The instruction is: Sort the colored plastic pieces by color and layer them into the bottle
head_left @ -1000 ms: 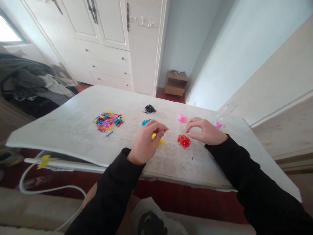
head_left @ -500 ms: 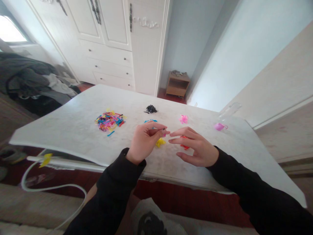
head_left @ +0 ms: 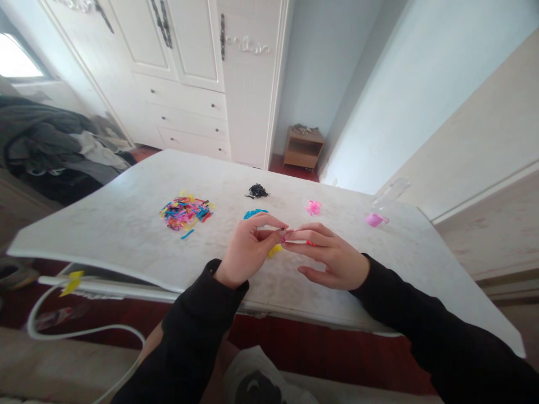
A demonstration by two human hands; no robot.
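Observation:
Over the near middle of the table, my left hand (head_left: pixel 244 249) is closed in a pinch of thumb and forefinger on small rubber bands (head_left: pixel 283 239), a dark bit and a magenta bit showing. My right hand (head_left: pixel 330 255) meets it from the right. Its fore and middle fingertips touch the magenta band, while its thumb stays apart and the fingers are stretched out. Whether they grip the band is unclear. Beneath the hands lie a yellow pile (head_left: pixel 275 250) and a mostly hidden red pile (head_left: pixel 310 243). A blue pile (head_left: pixel 255 214) sits just beyond my left hand.
On the white table (head_left: pixel 227 185) lie a mixed-colour heap of bands (head_left: pixel 185 212) at left, a black pile (head_left: pixel 257 191) and a pink pile (head_left: pixel 313 207) farther back. At right are a purple object (head_left: pixel 376 219) and a clear plastic container (head_left: pixel 392 192). A white cable (head_left: pixel 84 335) hangs front left.
My right hand has moved left, bringing its fingertips onto the magenta band at my left fingertips. My left hand keeps its pinch. The view has shifted slightly.

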